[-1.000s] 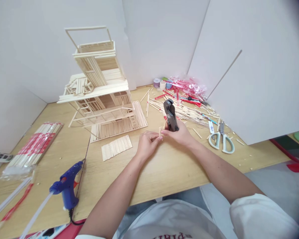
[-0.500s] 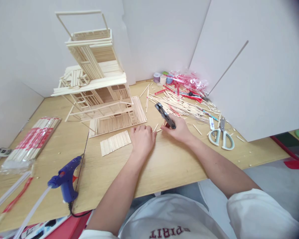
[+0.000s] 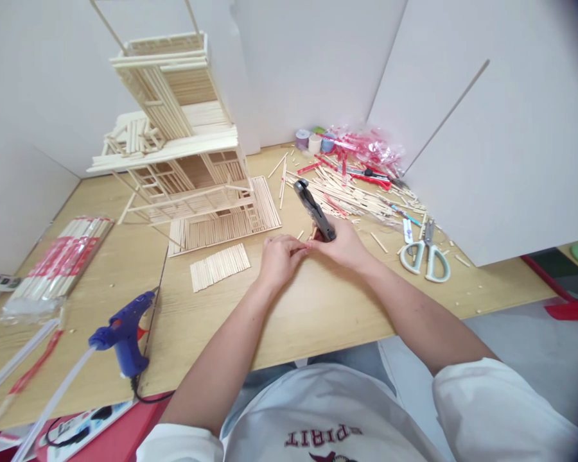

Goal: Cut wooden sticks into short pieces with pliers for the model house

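My right hand (image 3: 349,245) is closed around a dark grey hand tool (image 3: 316,210) with a hooked head, which points up and away to the left. My left hand (image 3: 280,259) is closed just beside it, fingertips pinched and meeting the right fingertips. Whatever the left fingers hold is too small or hidden to make out. A short loose stick (image 3: 300,235) lies just beyond them. To the left, a small panel of short wooden sticks (image 3: 220,267) lies flat. Behind it stands a multi-storey model house (image 3: 192,172) built of sticks.
A blue glue gun (image 3: 125,332) rests at the left, its cord over the front edge. Packaged sticks (image 3: 60,260) lie behind it. At the right are white-handled scissors (image 3: 426,251), a pile of loose sticks (image 3: 340,192), and crumpled red-and-clear wrapping (image 3: 366,147). White panels (image 3: 308,64) enclose the back.
My left hand has shifted right, its fingers now meeting the right hand's. The tool has stayed in my right hand, tilting slightly more upright. The whole view has shifted a little.
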`<action>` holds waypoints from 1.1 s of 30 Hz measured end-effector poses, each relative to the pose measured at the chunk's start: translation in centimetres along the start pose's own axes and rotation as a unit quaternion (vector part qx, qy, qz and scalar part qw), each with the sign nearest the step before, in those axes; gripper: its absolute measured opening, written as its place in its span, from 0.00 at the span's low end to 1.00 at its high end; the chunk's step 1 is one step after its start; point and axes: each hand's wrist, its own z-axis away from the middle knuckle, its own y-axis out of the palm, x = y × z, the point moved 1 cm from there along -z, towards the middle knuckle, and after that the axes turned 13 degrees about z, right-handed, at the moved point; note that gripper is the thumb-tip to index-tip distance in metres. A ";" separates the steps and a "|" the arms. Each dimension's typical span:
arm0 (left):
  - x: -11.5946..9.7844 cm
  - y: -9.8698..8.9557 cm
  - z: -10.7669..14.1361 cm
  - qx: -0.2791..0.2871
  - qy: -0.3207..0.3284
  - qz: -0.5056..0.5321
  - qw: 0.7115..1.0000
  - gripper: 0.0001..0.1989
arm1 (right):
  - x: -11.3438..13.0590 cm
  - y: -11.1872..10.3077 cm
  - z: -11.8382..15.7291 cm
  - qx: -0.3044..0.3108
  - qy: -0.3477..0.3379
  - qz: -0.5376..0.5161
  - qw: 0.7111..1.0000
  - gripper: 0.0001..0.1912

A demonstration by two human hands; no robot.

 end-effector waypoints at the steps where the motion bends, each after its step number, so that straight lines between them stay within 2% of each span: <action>1: 0.0 0.0 0.0 0.002 0.001 0.000 1.000 0.03 | -0.1 0.0 0.0 0.002 -0.003 -0.003 1.000 0.13; 7: 0.2 -0.2 0.1 -0.001 0.023 -0.033 0.999 0.04 | 0.2 0.2 0.3 0.001 -0.026 0.001 1.000 0.11; 13: 0.5 -0.2 0.2 0.004 0.022 -0.047 0.999 0.06 | 0.7 0.7 0.5 -0.019 -0.035 0.045 0.998 0.10; 18: 0.5 -0.3 0.4 0.001 0.024 -0.047 0.999 0.06 | 0.8 1.0 0.6 -0.020 -0.031 0.037 0.999 0.09; 22: 0.0 -0.3 0.8 0.003 0.023 -0.022 0.999 0.07 | 0.8 0.7 0.4 -0.036 0.031 -0.032 0.998 0.12; 25: -0.5 -0.2 1.2 0.000 0.021 0.006 1.000 0.10 | 0.9 0.3 0.1 -0.032 0.100 -0.117 0.988 0.17; 28: -0.8 0.1 1.5 -0.015 0.011 0.060 0.998 0.15 | 1.3 0.0 0.0 -0.022 0.130 -0.183 0.974 0.22; 31: -0.7 0.1 1.6 -0.014 -0.019 0.137 0.990 0.19 | 1.6 -0.3 0.1 -0.025 0.137 -0.189 0.972 0.25; 33: -0.6 -0.1 1.6 -0.012 -0.044 0.172 0.984 0.20 | 1.7 -0.8 0.3 -0.023 0.128 -0.146 0.981 0.25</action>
